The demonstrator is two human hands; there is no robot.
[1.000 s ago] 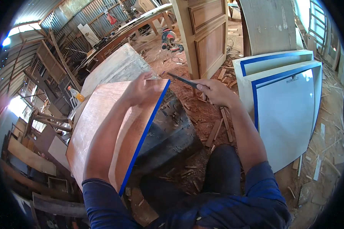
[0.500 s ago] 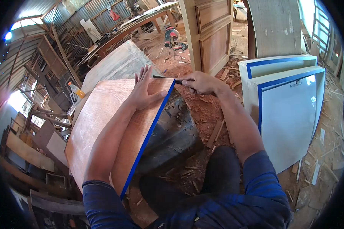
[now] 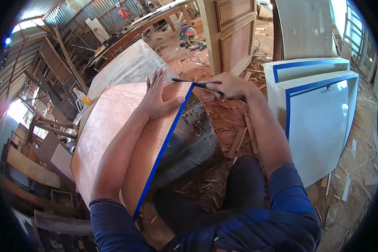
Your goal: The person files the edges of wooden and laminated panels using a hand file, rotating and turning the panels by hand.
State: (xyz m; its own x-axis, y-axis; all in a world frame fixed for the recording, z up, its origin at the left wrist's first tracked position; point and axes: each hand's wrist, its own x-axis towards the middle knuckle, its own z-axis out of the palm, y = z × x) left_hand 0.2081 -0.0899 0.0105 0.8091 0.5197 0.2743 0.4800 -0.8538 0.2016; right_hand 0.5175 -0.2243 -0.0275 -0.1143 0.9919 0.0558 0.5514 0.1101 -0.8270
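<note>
Sleeves of dark blue cloth lie nearest, with dark trouser legs bent between them. Just ahead, slanting away to the left, is a reddish-brown wood panel, its right-hand side edged with a bright blue strip. The panel rests over a black, scuffed support.

The left hand presses flat on the panel near its far right corner, fingers spread apart and gripping nothing, the thumb reaching toward the blue strip. Beyond that corner, the right hand is clamped around one end of a slim, dark, file-like tool. The tool's free end points left along the panel's far edge, near the left hand; whether it touches the wood I cannot tell.

To the right stand two pale, curved-front cabinets, one behind the other, trimmed in blue. Wood offcuts litter the reddish floor between them and the support. Left of the panel is a bottle of orange liquid, beside a greyish board.

Farther off, a panelled wooden door stands upright, with a red-and-black power saw on the floor to its left. Behind runs a long workbench, before a corrugated metal wall.
</note>
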